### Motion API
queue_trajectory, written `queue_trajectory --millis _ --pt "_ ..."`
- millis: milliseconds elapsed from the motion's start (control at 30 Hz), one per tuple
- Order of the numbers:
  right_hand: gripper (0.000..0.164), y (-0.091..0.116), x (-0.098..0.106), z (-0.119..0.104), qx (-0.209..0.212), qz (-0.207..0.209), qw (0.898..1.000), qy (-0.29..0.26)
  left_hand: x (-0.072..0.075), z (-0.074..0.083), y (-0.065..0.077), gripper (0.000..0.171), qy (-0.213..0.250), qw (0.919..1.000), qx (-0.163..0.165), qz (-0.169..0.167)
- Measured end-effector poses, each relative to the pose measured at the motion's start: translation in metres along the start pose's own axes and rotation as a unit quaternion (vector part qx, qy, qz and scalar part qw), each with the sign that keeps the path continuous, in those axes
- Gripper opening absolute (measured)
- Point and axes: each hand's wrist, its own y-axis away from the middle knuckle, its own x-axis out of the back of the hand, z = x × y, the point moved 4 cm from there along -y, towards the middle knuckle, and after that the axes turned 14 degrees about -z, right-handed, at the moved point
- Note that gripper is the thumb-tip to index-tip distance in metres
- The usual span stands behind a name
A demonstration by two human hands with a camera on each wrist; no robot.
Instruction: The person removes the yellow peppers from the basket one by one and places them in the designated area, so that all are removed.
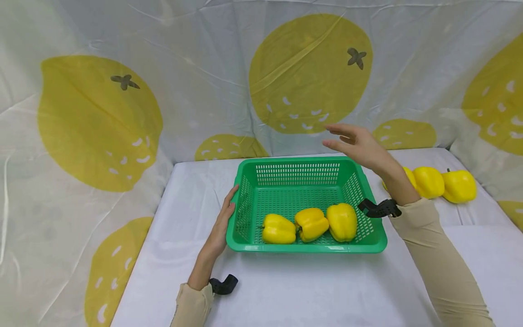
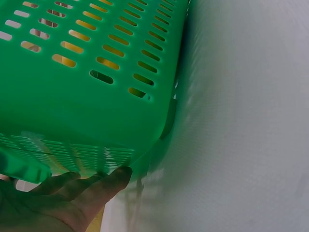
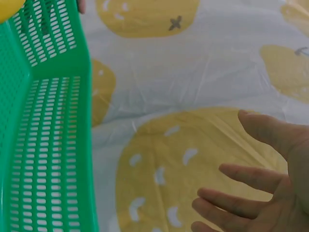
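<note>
A green plastic basket [image 1: 304,248] with slotted walls stands on the white cloth. Along its near side lie three yellow bell peppers, the left one [image 1: 278,229], the middle one [image 1: 311,224] and the right one [image 1: 342,221]. My left hand [image 1: 218,227] rests against the basket's left side, and the left wrist view shows its extended fingers [image 2: 104,191] touching the slotted wall. Above the basket's back right corner my right hand [image 1: 355,144] is raised in the air. Its fingers are spread and hold nothing in the right wrist view.
More yellow bell peppers [image 1: 459,186] lie in a row at the table's right, partly hidden behind my right forearm. A lemon-print cloth [image 1: 212,81] hangs behind the table [image 1: 278,290] and down its sides.
</note>
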Motion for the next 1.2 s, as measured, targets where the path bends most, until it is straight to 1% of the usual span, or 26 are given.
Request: queue_trajectory --millis 100,300,467,600,700,833,1000,1200 --pt "0.061 -0.015 -0.015 -0.005 0.013 -0.027 1.000 -0.006 0.001 -0.001 0.000 0.052 -0.003 1.0000 0.001 0.001" --pt "0.056 -0.036 -0.041 -0.008 0.049 -0.063 0.997 -0.010 0.000 -0.002 0.000 0.051 -0.002 1.0000 0.003 0.004" --pt "0.057 -0.048 -0.061 -0.007 0.052 -0.101 0.994 0.008 0.000 -0.002 0.000 0.051 -0.003 1.0000 0.002 0.002" --pt "0.059 -0.054 -0.075 -0.008 0.053 -0.129 0.990 0.009 0.000 -0.001 0.000 0.051 -0.005 1.0000 0.004 0.004" --pt "0.060 -0.057 -0.083 -0.008 0.062 -0.147 0.987 0.007 0.000 -0.001 0.000 0.051 -0.009 0.9999 0.004 0.006" --pt "0.061 -0.060 -0.092 -0.006 0.066 -0.171 0.983 -0.008 0.001 0.000 0.000 0.051 -0.015 0.9998 0.005 0.007" --pt "0.059 -0.063 -0.101 0.002 0.049 -0.206 0.977 -0.030 0.001 -0.001 0.000 0.050 -0.008 0.9999 0.006 0.006" --pt "0.062 -0.066 -0.114 0.007 0.055 -0.246 0.968 -0.014 -0.001 0.000 0.001 0.049 0.002 1.0000 0.005 0.003"
